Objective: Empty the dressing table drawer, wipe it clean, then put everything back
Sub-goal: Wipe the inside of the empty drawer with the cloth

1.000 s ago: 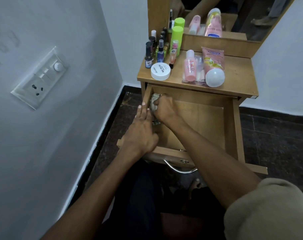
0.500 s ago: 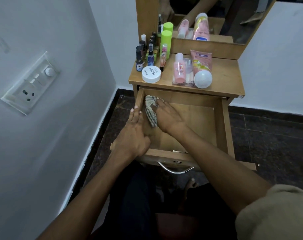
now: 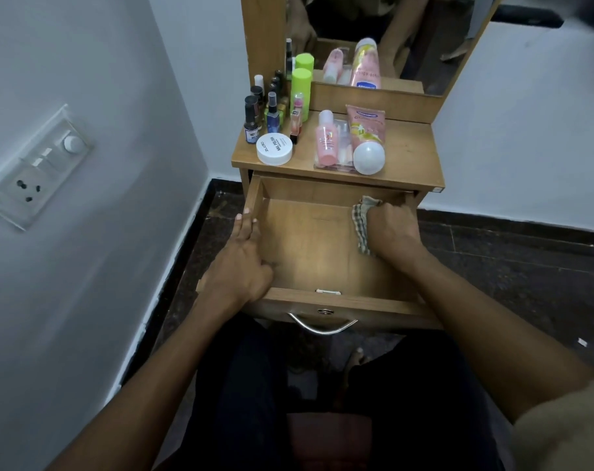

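Observation:
The wooden drawer (image 3: pixel 309 243) of the dressing table is pulled out and bare inside. My right hand (image 3: pixel 392 229) presses a checked cloth (image 3: pixel 360 222) against the drawer's back right corner. My left hand (image 3: pixel 243 263) rests on the drawer's left wall, fingers along the rim. On the table top (image 3: pixel 411 154) stand the cosmetics: a white round jar (image 3: pixel 274 148), several nail polish bottles (image 3: pixel 261 113), a green bottle (image 3: pixel 301 88), a pink bottle (image 3: pixel 326 137), a pink tube (image 3: pixel 366 130) with a white cap.
A mirror (image 3: pixel 373 39) rises behind the table top. A white wall with a switch and socket plate (image 3: pixel 34 164) is close on the left. Dark tiled floor (image 3: pixel 526 266) lies around the table. A metal handle (image 3: pixel 322 326) hangs on the drawer front, above my knees.
My right hand has swept the cloth from the drawer's back left corner across to the back right. My left hand has stayed on the left wall.

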